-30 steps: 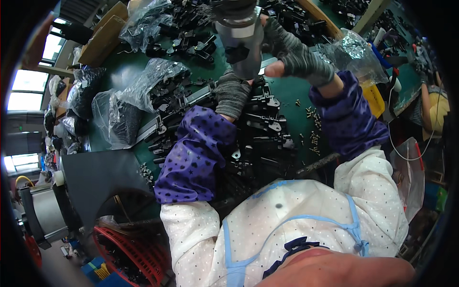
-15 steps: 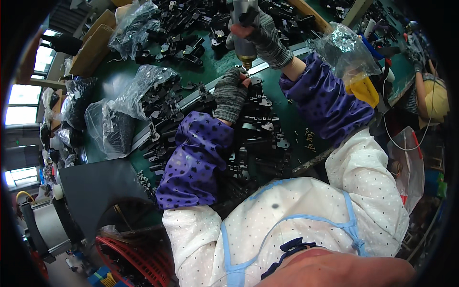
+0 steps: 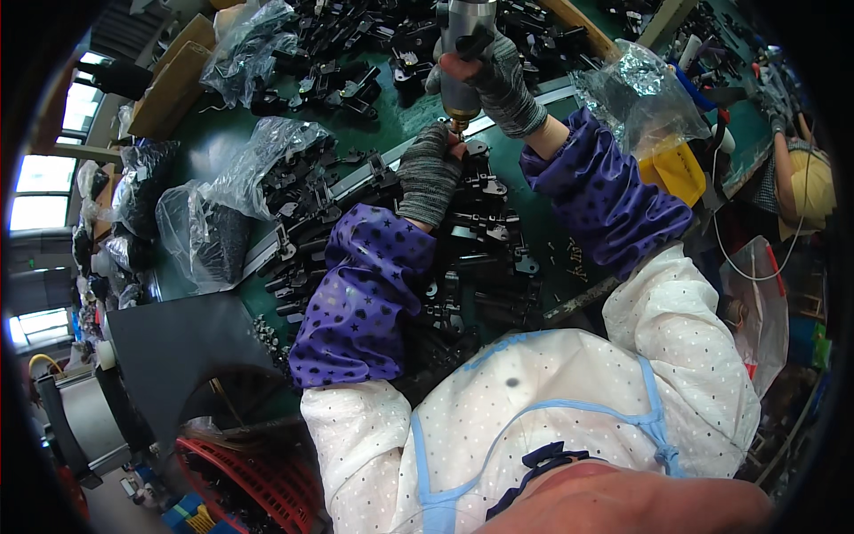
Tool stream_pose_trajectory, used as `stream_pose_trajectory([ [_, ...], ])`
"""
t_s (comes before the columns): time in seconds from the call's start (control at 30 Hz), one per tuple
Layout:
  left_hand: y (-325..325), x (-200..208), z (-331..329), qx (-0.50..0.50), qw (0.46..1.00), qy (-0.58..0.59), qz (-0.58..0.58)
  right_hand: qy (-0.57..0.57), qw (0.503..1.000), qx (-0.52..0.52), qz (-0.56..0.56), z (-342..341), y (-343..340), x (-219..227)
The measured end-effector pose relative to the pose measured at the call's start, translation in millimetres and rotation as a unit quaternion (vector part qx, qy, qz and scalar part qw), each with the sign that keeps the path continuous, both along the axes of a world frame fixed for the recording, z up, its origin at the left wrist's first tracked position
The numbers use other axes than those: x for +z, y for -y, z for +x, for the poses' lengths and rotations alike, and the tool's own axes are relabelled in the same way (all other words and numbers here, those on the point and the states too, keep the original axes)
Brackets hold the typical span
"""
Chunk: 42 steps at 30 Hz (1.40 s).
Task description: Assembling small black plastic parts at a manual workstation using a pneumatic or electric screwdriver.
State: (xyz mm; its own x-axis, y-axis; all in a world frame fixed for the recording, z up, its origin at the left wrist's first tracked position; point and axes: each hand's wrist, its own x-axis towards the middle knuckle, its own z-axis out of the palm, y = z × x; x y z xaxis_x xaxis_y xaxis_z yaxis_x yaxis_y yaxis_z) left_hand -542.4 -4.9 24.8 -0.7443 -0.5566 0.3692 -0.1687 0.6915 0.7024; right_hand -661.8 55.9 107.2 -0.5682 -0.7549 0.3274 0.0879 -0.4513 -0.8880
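Observation:
My right hand [image 3: 507, 93], in a grey fingerless glove, is wrapped round a silver power screwdriver [image 3: 459, 96] that points downward, its brass-coloured nose low over the work. Just beneath that tip, my left hand [image 3: 427, 173] has its gloved fingers pinched together; what they hold is too small and covered to make out. They rest by the metal rail [image 3: 360, 181] that crosses the green table. Many black metal brackets [image 3: 480, 233] lie in rows beside and below my left hand.
Loose screws [image 3: 576, 258] lie on the table at right. Clear plastic bags [image 3: 213, 214] of black parts stand at left, with more brackets [image 3: 334, 84] heaped behind. A yellow container [image 3: 674, 173] sits right of my sleeve. A co-worker [image 3: 805, 182] is at far right.
My right hand has shifted slightly right and lower with the power screwdriver, its tip now closer to my left fingertips. My left hand stays nearly in place.

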Motion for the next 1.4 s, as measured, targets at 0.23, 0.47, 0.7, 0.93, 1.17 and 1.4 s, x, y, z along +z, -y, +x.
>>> stream_pose_trajectory([
  [0.23,2.6,0.2,1.9,0.015,1.0,0.018,-0.006,-0.044,0.998,0.049,-0.011,-11.0,7.4,-13.8],
  [0.47,1.7,-3.6,0.8,0.014,0.999,0.008,-0.037,-0.067,0.985,0.143,-0.062,-12.6,22.1,1.7],
  [0.7,7.2,-11.7,8.6,0.015,0.997,-0.029,-0.075,-0.003,0.979,0.203,0.032,-3.8,37.9,0.7],
  [0.93,0.1,0.3,1.3,-0.01,0.995,-0.07,-0.066,-0.158,0.978,0.138,-0.016,-15.1,32.4,5.2],
  [1.17,98.5,30.9,37.1,-0.131,0.991,0.003,-0.014,-0.115,0.983,0.143,0.009,-5.7,13.8,10.1],
  [1.4,147.3,2.8,54.6,-0.089,0.925,0.333,-0.159,-0.216,0.972,0.066,0.058,-4.7,9.4,21.1],
])
